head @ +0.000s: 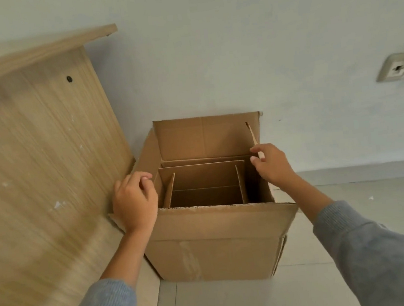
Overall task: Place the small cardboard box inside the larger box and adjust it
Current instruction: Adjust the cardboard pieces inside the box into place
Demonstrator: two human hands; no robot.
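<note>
The larger cardboard box [218, 241] stands open on the floor against the wall, its back flap upright. The small cardboard box [203, 176] sits inside it, open, with its side flaps standing up; it leaves a gap on the right side. My left hand [134, 200] rests at the larger box's left rim, fingers curled around the edge of the left flap [146, 151]. My right hand [271, 163] is at the right rim, thumb and fingers pinching the thin upright right flap [252, 133]. Neither hand touches the small box.
A wooden desk side panel [39, 146] stands close on the left, touching the larger box's left flap. The pale wall is right behind the box, with a socket plate [397, 69] at the right. Tiled floor [378, 210] lies to the right and in front.
</note>
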